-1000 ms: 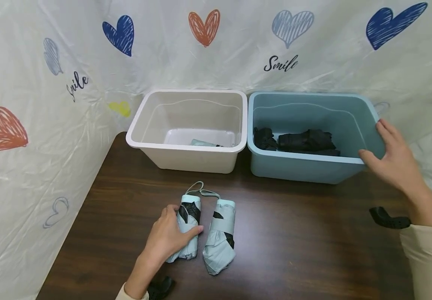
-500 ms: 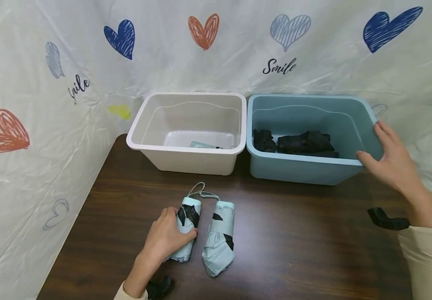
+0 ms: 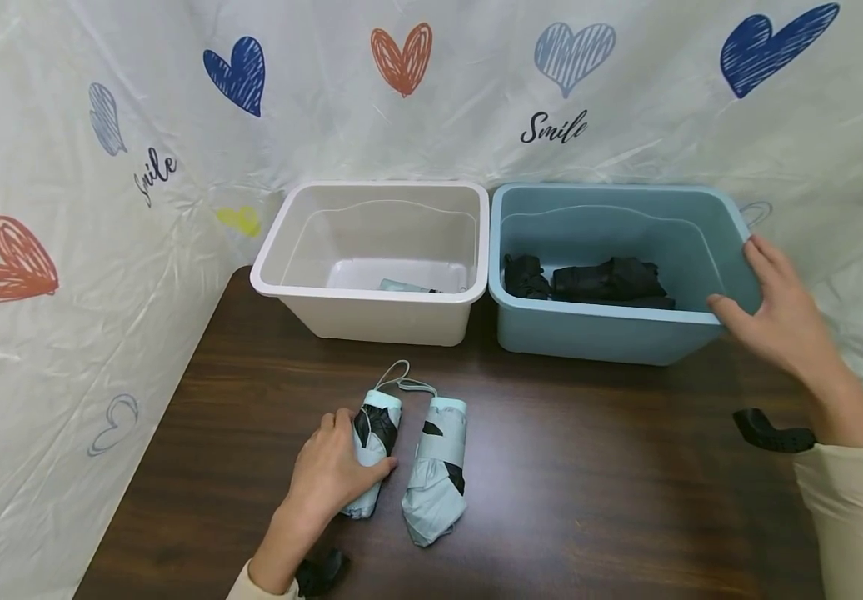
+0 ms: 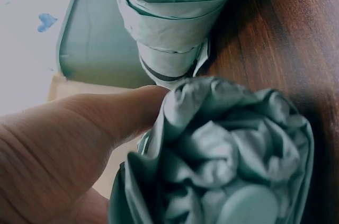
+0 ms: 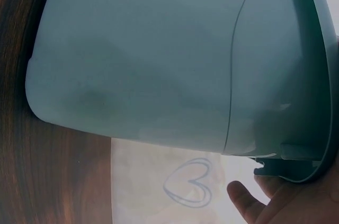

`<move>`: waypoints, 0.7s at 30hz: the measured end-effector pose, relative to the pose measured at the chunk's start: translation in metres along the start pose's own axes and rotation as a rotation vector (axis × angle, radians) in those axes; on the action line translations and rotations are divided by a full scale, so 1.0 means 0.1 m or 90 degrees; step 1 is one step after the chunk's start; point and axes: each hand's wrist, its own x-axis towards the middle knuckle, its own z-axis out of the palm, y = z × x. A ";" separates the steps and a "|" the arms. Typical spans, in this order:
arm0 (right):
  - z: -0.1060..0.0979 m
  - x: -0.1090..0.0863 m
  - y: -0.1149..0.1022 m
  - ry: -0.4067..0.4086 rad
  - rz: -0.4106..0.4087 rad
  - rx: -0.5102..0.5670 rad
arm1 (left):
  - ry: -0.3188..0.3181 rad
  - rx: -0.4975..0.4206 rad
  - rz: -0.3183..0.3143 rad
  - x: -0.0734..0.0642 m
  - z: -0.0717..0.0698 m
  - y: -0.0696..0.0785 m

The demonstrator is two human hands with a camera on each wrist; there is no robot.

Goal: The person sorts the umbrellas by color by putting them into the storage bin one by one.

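In the head view, two folded light-blue umbrellas with black patches lie side by side on the table. My left hand (image 3: 337, 471) grips the left umbrella (image 3: 376, 425) around its middle, thumb on its right side. Its bunched end with a round tip fills the lower part of the left wrist view. Just right of it lies the other umbrella (image 3: 439, 475), touched by no hand. My right hand (image 3: 787, 321) holds the right end of the blue bin (image 3: 596, 333) at its rim. In the right wrist view, fingers (image 5: 243, 203) show outside, below that rim.
A white bin (image 3: 371, 321) stands left of the blue one, with a light-blue item (image 3: 405, 286) inside. Several dark folded bundles (image 3: 611, 279) lie in the blue bin. Behind the bins hangs a white sheet (image 3: 469, 100) printed with hearts.
My left thumb has drawn in against the left umbrella, and that umbrella has turned slightly in the grip. My right hand stays on the blue bin's rim.
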 end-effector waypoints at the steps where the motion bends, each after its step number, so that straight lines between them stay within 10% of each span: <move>1: 0.00 0.00 0.00 0.000 0.000 -0.001 | 0.002 0.003 -0.001 0.00 0.00 0.00; 21: 0.00 0.02 -0.01 0.000 0.002 -0.001 | 0.026 0.007 0.009 0.03 -0.02 -0.08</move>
